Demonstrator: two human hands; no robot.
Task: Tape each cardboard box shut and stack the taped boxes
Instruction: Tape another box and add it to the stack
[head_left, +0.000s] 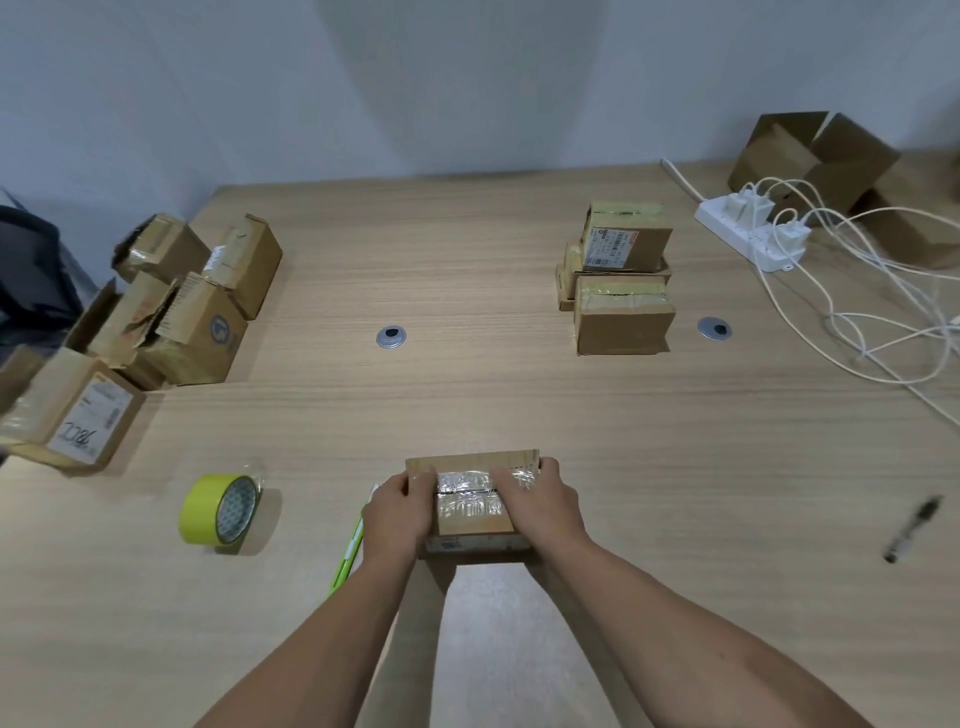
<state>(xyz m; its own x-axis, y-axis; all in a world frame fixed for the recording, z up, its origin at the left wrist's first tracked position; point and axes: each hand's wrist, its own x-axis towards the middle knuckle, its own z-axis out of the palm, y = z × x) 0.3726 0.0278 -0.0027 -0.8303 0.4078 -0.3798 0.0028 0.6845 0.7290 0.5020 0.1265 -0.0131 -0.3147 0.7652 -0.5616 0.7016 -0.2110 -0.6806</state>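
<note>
Left forearm: extended bare from the near left toward the centre.
Left hand (397, 512): set back-up against the left end of the box (470, 514), fingers curled over its top.
Right forearm: extended bare from the near right, angled inward.
Right hand (540, 501): set back-up on the right end, fingers curled over the top.
Spacing: hands held apart.

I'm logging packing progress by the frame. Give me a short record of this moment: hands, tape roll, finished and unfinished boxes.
in hand: box, shiny tape across its top
left hand: grips the box's left end
right hand: grips its right end, fingers on the tape
tape roll: green, on the table left of the hands, untouched
taped stack: far right
untaped pile: far left, flaps loose
</note>
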